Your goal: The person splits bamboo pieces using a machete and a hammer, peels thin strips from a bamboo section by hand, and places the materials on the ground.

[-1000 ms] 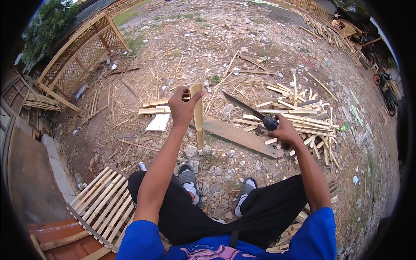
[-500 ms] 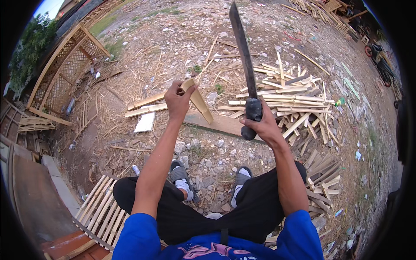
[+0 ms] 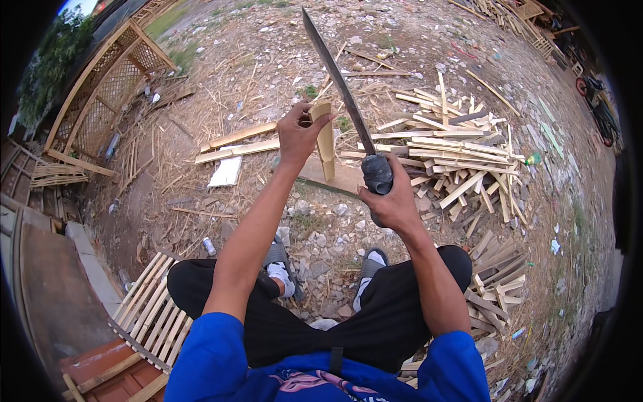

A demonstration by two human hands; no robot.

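Note:
My left hand [image 3: 299, 136] is closed round the top of a split bamboo piece [image 3: 325, 147], which stands nearly upright with its lower end at a flat wooden board [image 3: 345, 175] on the ground. In my right hand [image 3: 394, 201] is a machete [image 3: 343, 87] with a long dark blade and a black wrapped handle. Its blade points up and away, leaning left, its tip beyond the bamboo. Blade and bamboo are apart. Left of the board lie two longer bamboo strips [image 3: 238, 151] beside a white flat scrap [image 3: 226, 172].
A large heap of split bamboo [image 3: 462, 154] lies to the right, with a smaller pile [image 3: 495, 288] by my right knee. At far left stands a lattice bamboo frame [image 3: 100, 100]. A slatted bamboo panel [image 3: 151, 301] is near my left knee. Stones and litter cover the ground.
The machete has tilted further left and its handle has come slightly lower and left. My left hand has moved right and up, bringing the bamboo more upright.

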